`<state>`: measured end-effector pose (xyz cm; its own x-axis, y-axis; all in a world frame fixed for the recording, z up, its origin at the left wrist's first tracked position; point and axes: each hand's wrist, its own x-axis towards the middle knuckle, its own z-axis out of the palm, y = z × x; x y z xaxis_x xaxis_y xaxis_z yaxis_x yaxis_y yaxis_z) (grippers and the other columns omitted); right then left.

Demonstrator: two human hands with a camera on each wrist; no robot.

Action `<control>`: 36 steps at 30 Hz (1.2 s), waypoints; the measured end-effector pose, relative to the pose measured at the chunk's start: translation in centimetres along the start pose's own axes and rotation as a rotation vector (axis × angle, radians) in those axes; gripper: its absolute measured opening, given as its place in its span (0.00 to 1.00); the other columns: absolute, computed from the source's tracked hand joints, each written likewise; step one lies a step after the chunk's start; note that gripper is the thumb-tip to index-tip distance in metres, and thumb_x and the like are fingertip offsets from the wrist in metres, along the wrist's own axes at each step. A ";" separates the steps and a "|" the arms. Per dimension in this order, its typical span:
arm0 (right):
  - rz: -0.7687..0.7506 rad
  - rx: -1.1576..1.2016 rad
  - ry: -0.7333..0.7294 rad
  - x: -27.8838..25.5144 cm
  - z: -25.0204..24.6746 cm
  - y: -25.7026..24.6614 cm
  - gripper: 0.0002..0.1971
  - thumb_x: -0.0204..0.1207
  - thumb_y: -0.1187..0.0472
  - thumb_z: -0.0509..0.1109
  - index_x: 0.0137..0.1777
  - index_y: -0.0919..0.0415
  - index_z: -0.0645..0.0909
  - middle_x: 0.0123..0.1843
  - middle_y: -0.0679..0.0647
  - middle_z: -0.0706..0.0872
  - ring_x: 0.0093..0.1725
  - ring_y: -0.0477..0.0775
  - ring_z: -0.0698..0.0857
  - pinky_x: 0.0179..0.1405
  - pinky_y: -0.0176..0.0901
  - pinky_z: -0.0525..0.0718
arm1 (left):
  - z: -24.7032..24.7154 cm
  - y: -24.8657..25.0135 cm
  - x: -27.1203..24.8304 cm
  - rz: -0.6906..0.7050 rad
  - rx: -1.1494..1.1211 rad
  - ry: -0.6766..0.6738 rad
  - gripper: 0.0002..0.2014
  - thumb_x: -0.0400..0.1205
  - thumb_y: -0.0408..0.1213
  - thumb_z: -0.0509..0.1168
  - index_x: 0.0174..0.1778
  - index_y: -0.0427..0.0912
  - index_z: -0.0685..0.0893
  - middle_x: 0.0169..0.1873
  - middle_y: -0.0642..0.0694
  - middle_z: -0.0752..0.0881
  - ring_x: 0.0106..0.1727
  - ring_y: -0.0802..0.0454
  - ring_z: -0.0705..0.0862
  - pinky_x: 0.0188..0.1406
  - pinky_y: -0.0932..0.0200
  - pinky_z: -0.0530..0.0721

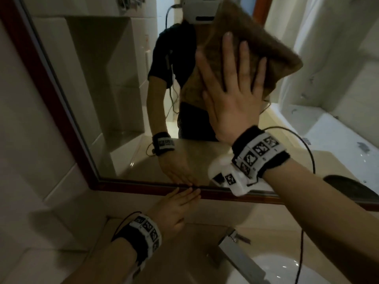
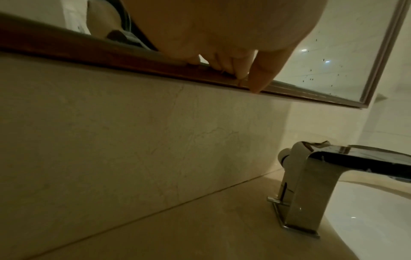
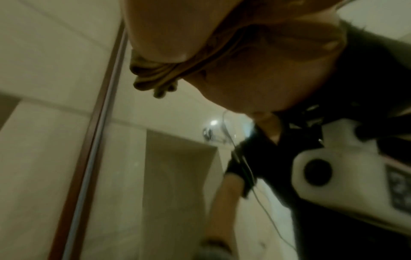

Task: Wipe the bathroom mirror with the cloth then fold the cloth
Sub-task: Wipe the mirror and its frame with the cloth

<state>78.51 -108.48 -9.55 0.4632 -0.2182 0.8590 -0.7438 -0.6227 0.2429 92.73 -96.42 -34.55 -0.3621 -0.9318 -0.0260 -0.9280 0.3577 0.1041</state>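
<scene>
A brown cloth (image 1: 281, 58) is flattened against the glass of the mirror (image 1: 114, 83), which has a dark red wooden frame (image 1: 37, 64). My right hand (image 1: 231, 83) lies spread over the cloth with straight fingers and presses it to the glass. In the right wrist view the cloth (image 3: 155, 75) bunches under my palm (image 3: 255, 70). My left hand (image 1: 180, 203) rests with straight fingers on the bottom rail of the frame (image 2: 111, 52), fingertips (image 2: 258, 88) touching the wood. It holds nothing.
Below the mirror are a beige counter (image 1: 190, 263), a chrome tap (image 1: 235, 253) and a white basin (image 1: 287, 271). A black cable (image 1: 307, 201) hangs from my right wrist. The tap (image 2: 311, 184) stands right of my left hand. Beige wall tiles (image 1: 30, 160) flank the mirror.
</scene>
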 end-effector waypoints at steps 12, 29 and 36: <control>-0.331 0.119 -0.515 -18.3 6.8 -4.5 0.47 0.67 0.56 0.76 0.85 0.41 0.55 0.81 0.50 0.61 0.64 0.56 0.75 0.40 0.52 0.85 | -0.1 -0.4 -1.1 0.019 0.070 0.072 0.45 0.75 0.38 0.66 0.86 0.46 0.50 0.85 0.48 0.51 0.85 0.50 0.49 0.83 0.47 0.43; -0.178 0.060 -0.081 -0.9 3.2 -8.8 0.36 0.80 0.50 0.61 0.86 0.44 0.49 0.87 0.60 0.51 0.85 0.66 0.51 0.79 0.70 0.42 | -0.3 -0.4 -3.6 -0.173 -0.120 0.140 0.41 0.79 0.28 0.59 0.86 0.50 0.47 0.83 0.59 0.42 0.82 0.63 0.39 0.81 0.58 0.33; -0.432 0.193 -0.440 -15.8 9.4 -10.5 0.37 0.78 0.55 0.66 0.85 0.43 0.55 0.87 0.51 0.54 0.83 0.62 0.56 0.71 0.62 0.71 | 0.7 -0.8 -3.7 -0.164 -0.075 0.197 0.38 0.78 0.35 0.66 0.84 0.48 0.58 0.84 0.50 0.58 0.85 0.51 0.51 0.85 0.47 0.46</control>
<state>83.53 -105.55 -29.93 0.8861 -0.1797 0.4273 -0.3651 -0.8386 0.4044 94.77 -93.18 -35.24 -0.1767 -0.9736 0.1443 -0.9612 0.2023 0.1876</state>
